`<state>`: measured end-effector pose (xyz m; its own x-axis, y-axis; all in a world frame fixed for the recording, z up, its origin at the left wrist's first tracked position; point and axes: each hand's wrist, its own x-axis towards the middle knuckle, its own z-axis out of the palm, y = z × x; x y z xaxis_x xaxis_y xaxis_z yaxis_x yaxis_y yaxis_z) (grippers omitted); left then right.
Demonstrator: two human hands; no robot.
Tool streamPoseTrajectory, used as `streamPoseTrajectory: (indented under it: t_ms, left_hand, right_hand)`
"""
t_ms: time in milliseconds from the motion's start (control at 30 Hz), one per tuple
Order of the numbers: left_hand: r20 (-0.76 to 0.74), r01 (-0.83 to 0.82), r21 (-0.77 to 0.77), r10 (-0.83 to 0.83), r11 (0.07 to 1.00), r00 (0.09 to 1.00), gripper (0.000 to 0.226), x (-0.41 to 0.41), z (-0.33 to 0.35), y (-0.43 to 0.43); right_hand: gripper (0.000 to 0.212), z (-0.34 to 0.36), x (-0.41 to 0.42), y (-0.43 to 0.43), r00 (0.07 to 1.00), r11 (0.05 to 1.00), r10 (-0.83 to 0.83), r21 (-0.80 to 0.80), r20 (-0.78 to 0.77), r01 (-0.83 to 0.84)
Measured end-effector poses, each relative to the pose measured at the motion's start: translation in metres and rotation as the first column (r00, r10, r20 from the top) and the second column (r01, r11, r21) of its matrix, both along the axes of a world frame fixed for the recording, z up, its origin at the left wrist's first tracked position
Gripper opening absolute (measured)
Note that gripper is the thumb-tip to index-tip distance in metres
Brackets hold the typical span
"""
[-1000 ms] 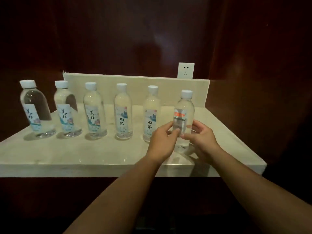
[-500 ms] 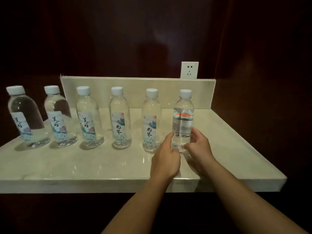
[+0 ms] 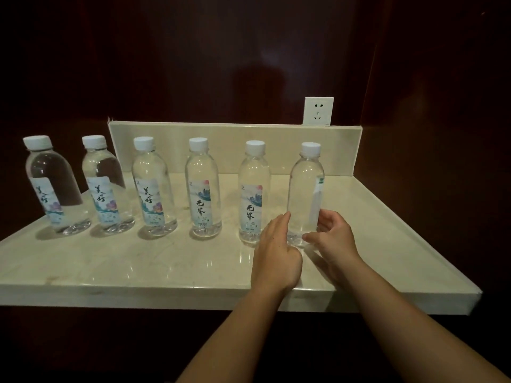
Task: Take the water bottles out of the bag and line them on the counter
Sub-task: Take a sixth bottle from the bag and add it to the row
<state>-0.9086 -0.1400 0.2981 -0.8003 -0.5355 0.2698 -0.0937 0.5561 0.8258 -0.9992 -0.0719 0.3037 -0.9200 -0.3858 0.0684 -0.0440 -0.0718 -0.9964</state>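
Several clear water bottles with white caps stand upright in a row on the pale marble counter (image 3: pixel 138 272). The rightmost bottle (image 3: pixel 305 186) stands at the end of the row, with its label turned to its right side. My left hand (image 3: pixel 273 252) presses its fingertips against the lower left side of this bottle. My right hand (image 3: pixel 331 239) wraps the lower right side, thumb at the base. Just left of it stands a bottle with a blue label (image 3: pixel 253 194). No bag is in view.
A low marble backsplash (image 3: pixel 235 145) runs behind the row, with a white wall socket (image 3: pixel 318 111) above its right end. Dark wood panels (image 3: pixel 428 134) enclose the counter at the back and right. Bare counter lies to the right of the last bottle and along the front edge.
The rightmost bottle has been turned between my hands, so its label moved from the front to the right side. Both hands slid down toward its base.
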Motion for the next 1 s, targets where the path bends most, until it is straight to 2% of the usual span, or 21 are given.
streamPoseTrajectory:
  t_ms: [233, 533, 633, 733, 900, 1000]
  left_hand:
    - [-0.005, 0.016, -0.035, -0.017, 0.999, 1.000, 0.071, -0.0005, -0.0013, -0.0006]
    - [0.023, 0.039, 0.045, -0.040, 0.998, 0.999, 0.066, 0.0002, 0.0003, -0.0001]
    - [0.031, 0.035, 0.015, -0.036, 0.999, 0.999, 0.064, -0.0024, -0.0014, -0.0007]
    - [0.041, 0.030, 0.002, -0.030, 1.000, 0.999, 0.064, -0.0039, -0.0015, -0.0011]
    - [0.031, 0.022, 0.045, -0.023, 0.999, 0.999, 0.067, -0.0022, 0.0000, 0.0001]
    - [0.044, 0.011, 0.057, -0.014, 0.998, 0.999, 0.068, -0.0008, 0.0014, 0.0015]
  right_hand:
    - [0.068, -0.0030, -0.0010, -0.0029, 1.000, 1.000, 0.010, 0.028, -0.028, -0.009]
    - [0.054, -0.0052, -0.0035, -0.0047, 0.995, 0.997, -0.006, 0.081, -0.103, 0.014]
    - [0.056, -0.0041, -0.0046, -0.0037, 0.998, 0.999, -0.001, 0.043, -0.057, 0.003]
    - [0.066, -0.0053, -0.0066, -0.0034, 1.000, 1.000, -0.015, -0.006, 0.014, 0.015]
    - [0.053, -0.0039, -0.0059, -0.0040, 0.997, 0.995, -0.052, -0.081, 0.062, 0.057]
    - [0.056, -0.0043, -0.0078, -0.0048, 0.997, 0.996, -0.062, -0.067, 0.050, 0.065]
